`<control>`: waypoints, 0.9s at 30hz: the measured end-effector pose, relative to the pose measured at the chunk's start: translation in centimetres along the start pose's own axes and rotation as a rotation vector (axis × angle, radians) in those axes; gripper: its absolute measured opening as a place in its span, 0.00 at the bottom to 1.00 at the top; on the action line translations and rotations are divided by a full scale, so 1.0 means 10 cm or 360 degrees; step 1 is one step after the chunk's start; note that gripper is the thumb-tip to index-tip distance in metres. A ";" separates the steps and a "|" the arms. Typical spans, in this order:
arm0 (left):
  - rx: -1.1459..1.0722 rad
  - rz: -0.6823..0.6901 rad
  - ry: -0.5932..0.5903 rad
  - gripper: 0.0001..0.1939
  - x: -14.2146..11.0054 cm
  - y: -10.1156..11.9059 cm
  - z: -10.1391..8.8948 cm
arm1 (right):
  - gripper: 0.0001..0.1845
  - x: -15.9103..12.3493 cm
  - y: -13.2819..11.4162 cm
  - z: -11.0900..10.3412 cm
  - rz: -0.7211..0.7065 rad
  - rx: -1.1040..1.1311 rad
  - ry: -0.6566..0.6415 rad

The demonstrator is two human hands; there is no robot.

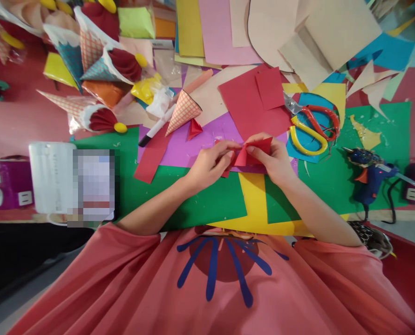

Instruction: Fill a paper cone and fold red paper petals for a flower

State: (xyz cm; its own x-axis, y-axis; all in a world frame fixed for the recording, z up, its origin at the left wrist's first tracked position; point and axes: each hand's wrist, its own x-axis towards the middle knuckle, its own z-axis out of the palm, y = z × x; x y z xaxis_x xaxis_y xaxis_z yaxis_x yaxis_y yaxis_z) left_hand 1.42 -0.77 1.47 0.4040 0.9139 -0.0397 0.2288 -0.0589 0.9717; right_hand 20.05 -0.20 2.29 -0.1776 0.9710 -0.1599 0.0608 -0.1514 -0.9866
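Both my hands pinch a small folded red paper piece [251, 156] over the purple sheet [193, 149] in the middle of the table. My left hand [210, 163] grips its left edge with closed fingers. My right hand [270, 160] holds the right side, thumb pressed on the fold. A smaller folded red piece [194, 129] lies to the upper left of my hands. Red paper squares [252, 100] lie just beyond.
Red-and-yellow scissors [312, 128] lie right of the red squares. A blue glue gun [370, 174] stands at the right. A checked paper cone [183, 109], a marker [156, 130] and several finished paper cones [98, 60] lie at left. A white cup [50, 177] stands near the left edge.
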 end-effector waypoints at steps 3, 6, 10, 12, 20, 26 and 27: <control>-0.0202 0.0051 -0.0031 0.24 -0.02 0.00 -0.02 | 0.05 0.01 0.00 0.00 0.0000 -0.0038 0.0070; -0.0228 0.0024 -0.0058 0.29 -0.02 0.02 -0.01 | 0.04 0.01 -0.02 0.00 -0.0014 -0.0081 0.0091; -0.0092 -0.0025 -0.0003 0.22 -0.01 0.03 0.01 | 0.03 0.00 -0.03 0.00 -0.0070 -0.0118 0.0033; -0.0032 -0.0021 0.0043 0.19 -0.01 0.02 0.02 | 0.02 0.00 -0.03 -0.01 -0.0082 -0.0132 0.0029; 0.0100 0.0036 0.0186 0.11 0.02 0.01 0.01 | 0.04 0.01 -0.03 0.00 -0.0079 -0.0120 -0.0065; 0.0228 0.0046 0.0219 0.12 0.03 0.01 0.00 | 0.07 0.00 -0.03 0.01 -0.0076 -0.0070 -0.0073; 0.0237 0.0046 0.0227 0.13 0.03 0.01 0.00 | 0.07 0.00 -0.02 0.01 -0.0058 -0.0059 -0.0067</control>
State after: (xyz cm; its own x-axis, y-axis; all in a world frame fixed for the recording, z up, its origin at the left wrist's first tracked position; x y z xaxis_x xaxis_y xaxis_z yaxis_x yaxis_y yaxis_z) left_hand 1.61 -0.49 1.59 0.2855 0.9579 0.0315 0.3517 -0.1353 0.9263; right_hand 19.90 -0.22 2.51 -0.2213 0.9671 -0.1256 0.0900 -0.1080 -0.9901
